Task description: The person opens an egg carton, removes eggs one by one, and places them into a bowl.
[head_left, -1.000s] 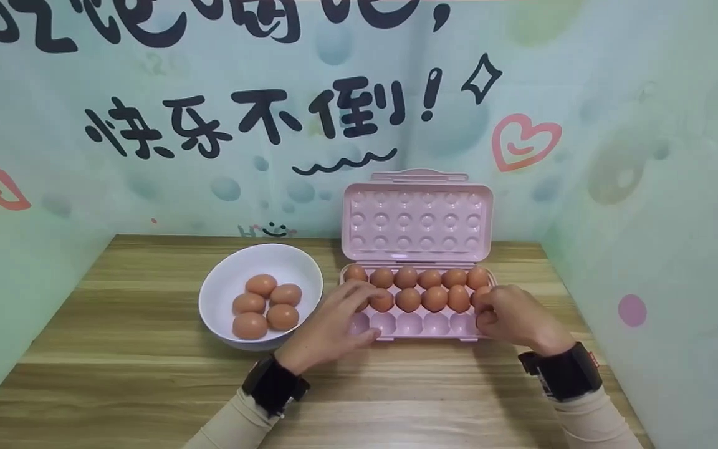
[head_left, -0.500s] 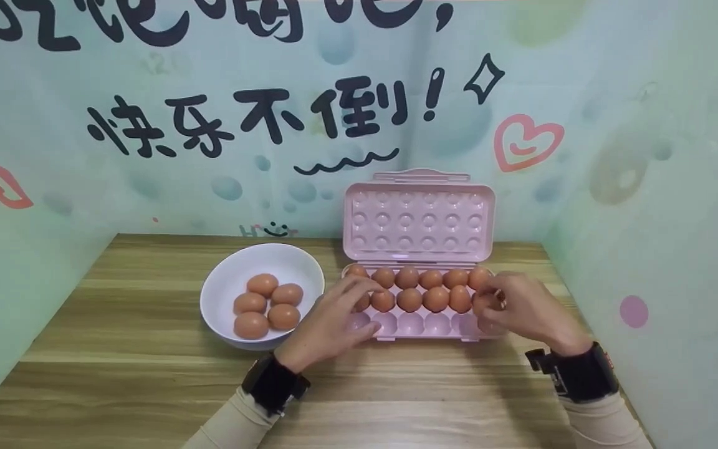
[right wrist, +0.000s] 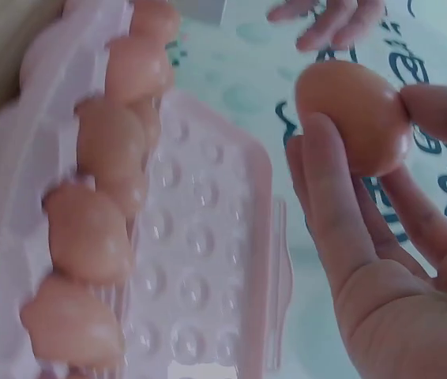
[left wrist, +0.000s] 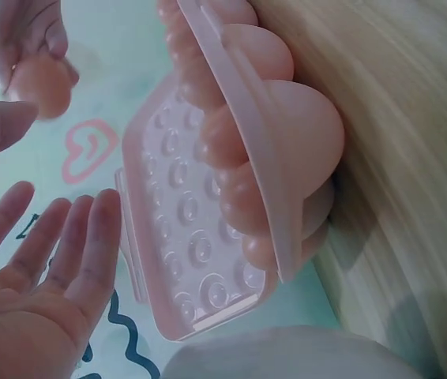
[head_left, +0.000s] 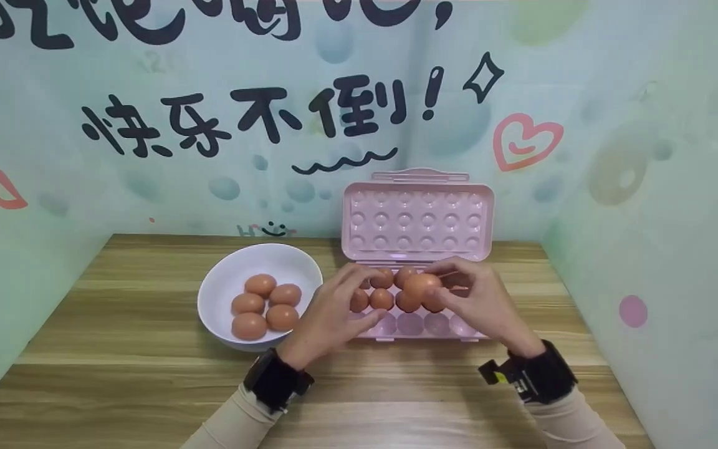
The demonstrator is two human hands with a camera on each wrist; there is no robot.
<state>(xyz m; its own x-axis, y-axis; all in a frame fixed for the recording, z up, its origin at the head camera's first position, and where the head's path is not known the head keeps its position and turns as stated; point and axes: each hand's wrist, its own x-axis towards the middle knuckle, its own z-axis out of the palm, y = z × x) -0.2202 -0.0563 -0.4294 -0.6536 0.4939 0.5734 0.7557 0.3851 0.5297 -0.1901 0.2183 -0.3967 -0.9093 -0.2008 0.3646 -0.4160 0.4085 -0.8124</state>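
Observation:
My right hand [head_left: 483,302] pinches a brown egg [head_left: 422,287] between thumb and fingers, raised above the pink egg carton [head_left: 417,221]. In the right wrist view the egg [right wrist: 354,117] is apart from the other eggs. My left hand [head_left: 334,312] hovers over the carton's left end, its fingers spread and holding nothing, as the left wrist view of the left hand [left wrist: 42,276] shows. The carton lies with its lid raised. Brown eggs fill much of its back and middle rows, partly hidden by my hands, while the visible front cups hold none.
A white bowl [head_left: 215,271] with several brown eggs [head_left: 249,325] stands left of the carton on the wooden table [head_left: 116,349]. Printed cloth walls [head_left: 147,187] close off the back and sides.
My right hand has lifted the egg from the right end of the middle row and carried it left, toward my left hand. The left hand has barely moved.

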